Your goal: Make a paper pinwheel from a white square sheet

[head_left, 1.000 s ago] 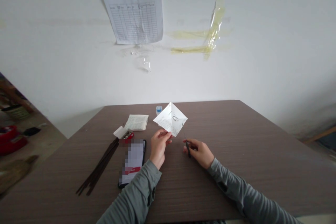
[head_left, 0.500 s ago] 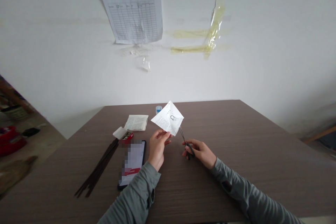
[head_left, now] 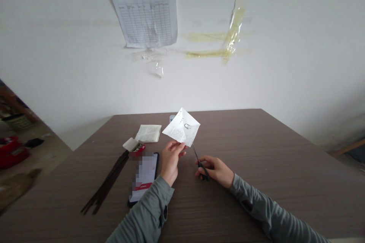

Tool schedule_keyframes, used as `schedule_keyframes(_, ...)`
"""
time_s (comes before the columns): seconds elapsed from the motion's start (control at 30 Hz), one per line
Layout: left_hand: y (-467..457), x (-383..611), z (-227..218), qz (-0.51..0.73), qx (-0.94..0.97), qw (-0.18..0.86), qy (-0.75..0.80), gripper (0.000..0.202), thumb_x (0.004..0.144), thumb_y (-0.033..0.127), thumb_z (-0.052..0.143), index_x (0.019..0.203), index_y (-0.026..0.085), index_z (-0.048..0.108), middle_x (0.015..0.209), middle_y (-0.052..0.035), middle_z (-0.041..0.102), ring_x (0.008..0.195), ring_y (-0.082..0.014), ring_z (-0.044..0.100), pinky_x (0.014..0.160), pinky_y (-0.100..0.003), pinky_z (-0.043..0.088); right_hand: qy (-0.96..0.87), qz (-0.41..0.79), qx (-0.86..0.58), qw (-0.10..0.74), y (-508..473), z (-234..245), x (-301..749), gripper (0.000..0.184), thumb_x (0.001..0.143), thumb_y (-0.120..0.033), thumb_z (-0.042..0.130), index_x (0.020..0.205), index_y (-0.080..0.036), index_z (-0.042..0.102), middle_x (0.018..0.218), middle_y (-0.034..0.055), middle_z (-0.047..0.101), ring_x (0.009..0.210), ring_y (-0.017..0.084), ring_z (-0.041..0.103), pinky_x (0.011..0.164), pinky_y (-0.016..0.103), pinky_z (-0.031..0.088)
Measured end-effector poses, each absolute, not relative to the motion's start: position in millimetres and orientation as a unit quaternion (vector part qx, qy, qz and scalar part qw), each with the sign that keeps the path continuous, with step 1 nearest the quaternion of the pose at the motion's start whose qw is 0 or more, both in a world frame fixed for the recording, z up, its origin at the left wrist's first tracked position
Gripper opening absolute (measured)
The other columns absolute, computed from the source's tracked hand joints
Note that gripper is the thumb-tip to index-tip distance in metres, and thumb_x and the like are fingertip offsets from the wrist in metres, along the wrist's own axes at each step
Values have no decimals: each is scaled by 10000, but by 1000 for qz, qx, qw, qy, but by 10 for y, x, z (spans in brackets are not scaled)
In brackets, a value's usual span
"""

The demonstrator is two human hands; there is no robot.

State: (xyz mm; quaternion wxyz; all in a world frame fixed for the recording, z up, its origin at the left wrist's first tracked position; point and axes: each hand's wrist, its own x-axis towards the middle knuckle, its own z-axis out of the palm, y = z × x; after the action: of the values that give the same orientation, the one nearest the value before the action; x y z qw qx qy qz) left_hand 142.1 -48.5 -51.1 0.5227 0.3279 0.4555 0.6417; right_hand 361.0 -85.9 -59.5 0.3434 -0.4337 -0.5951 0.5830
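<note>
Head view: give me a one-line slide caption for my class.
Over a brown table, the left hand holds printed paper and the right hand holds scissors.

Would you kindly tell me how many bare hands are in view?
2, both above the dark-brown wood-grained table: the left hand pinches a creased, printed white paper; the right hand holds black-handled metal scissors.
</note>
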Motion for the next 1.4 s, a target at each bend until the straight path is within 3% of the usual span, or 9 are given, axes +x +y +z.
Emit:
schedule_keyframes(0.2, -490, 1427, -526, 636, 346, 524, 450, 521, 623, 432, 1221, 891, 236, 819, 974, -71, 949, 946, -284, 927, 755, -317, 677, -592, 593, -414, 357, -845, -632, 3582, 699, 686, -778, 1137, 1080, -292, 823, 870, 135, 933, 801, 408, 885, 809, 545, 775)
schedule_keyframes(0.37, -490, 1438, -534, 637, 345, 526, 446, 557, 582, 458, 1232, 873, 238, 811, 967, -72, 950, 938, -283, 919, 752, -318, 674, -590, 588, -425, 355, -845, -653, 3578, 709, 676, -806, 1112, 1080, -303, 817, 888, 150, 935, 814, 419, 873, 815, 568, 751)
schedule_keyframes(0.6, -510, 1449, -518, 634, 347, 526, 448, 546, 644, 446, 1235, 940, 239, 826, 990, -73, 952, 964, -300, 934, 771, -337, 688, -595, 594, -409, 355, -826, -705, 3570, 743, 688, -856, 1111, 1083, -302, 811, 874, 119, 932, 727, 323, 801, 784, 519, 721)
schedule_keyframes(0.83, -516, 1455, -500, 635, 343, 526, 450, 537, 620, 435, 1218, 931, 236, 829, 996, -77, 953, 941, -284, 930, 754, -320, 669, -591, 591, -421, 352, -859, -655, 3571, 753, 675, -888, 1120, 1068, -318, 824, 916, 153, 957, 791, 399, 860, 810, 557, 736)
schedule_keyframes(1.03, -515, 1459, -515, 636, 344, 527, 446, 584, 578, 465, 1237, 924, 231, 828, 991, -76, 957, 942, -286, 924, 747, -315, 664, -591, 597, -409, 356, -837, -669, 3563, 761, 656, -865, 1123, 1075, -315, 806, 873, 114, 933, 742, 346, 824, 801, 531, 740)
schedule_keyframes(1.27, -526, 1463, -527, 637, 346, 527, 444, 564, 595, 471, 1232, 925, 234, 841, 1008, -82, 965, 956, -286, 926, 755, -314, 662, -589, 596, -418, 351, -862, -650, 3578, 708, 691, -809, 1124, 1086, -301, 827, 930, 162, 954, 838, 423, 894, 855, 559, 773)
schedule_keyframes(1.4, -531, 1463, -522, 635, 348, 527, 445, 512, 630, 440, 1211, 946, 236, 862, 1024, -87, 973, 963, -290, 933, 768, -319, 672, -594, 595, -410, 353, -847, -660, 3573, 722, 699, -823, 1115, 1096, -297, 819, 910, 147, 944, 816, 395, 877, 830, 546, 767)
